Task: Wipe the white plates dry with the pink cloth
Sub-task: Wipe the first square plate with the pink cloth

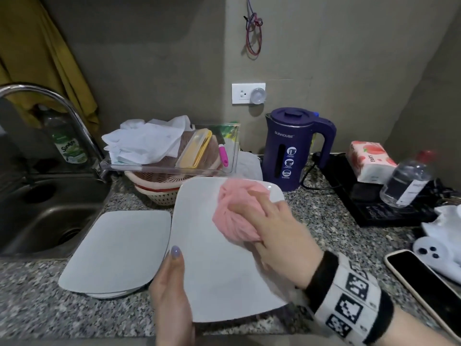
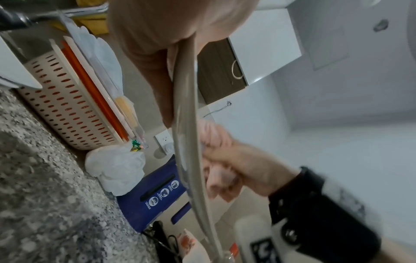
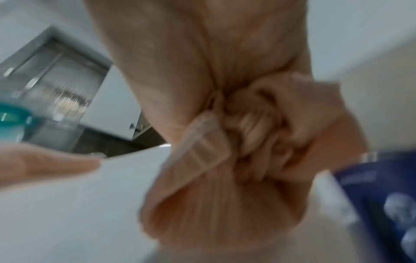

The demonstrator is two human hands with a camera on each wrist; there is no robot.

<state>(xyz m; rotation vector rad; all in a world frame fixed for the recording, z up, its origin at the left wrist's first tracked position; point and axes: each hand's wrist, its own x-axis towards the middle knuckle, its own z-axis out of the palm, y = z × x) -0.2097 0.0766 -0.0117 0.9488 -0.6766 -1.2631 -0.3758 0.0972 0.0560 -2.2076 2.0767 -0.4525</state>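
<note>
A square white plate (image 1: 214, 265) is held tilted above the counter. My left hand (image 1: 172, 290) grips its near left edge, thumb on the top face. My right hand (image 1: 272, 231) clutches the bunched pink cloth (image 1: 234, 213) and presses it on the plate's upper right part. More white plates (image 1: 117, 248) lie stacked on the counter to the left. In the left wrist view the held plate (image 2: 186, 142) shows edge-on with the cloth (image 2: 216, 140) against it. The right wrist view is blurred; the cloth (image 3: 225, 204) sits on the plate (image 3: 67, 213).
A steel sink (image 1: 42, 211) and tap (image 1: 62, 113) are at the left. Behind the plates stand a perforated basket (image 1: 159, 188) and a clear tray (image 1: 174, 151). A blue kettle (image 1: 294, 148), tissue pack (image 1: 369, 161), water bottle (image 1: 406, 181) and phone (image 1: 424, 288) are at the right.
</note>
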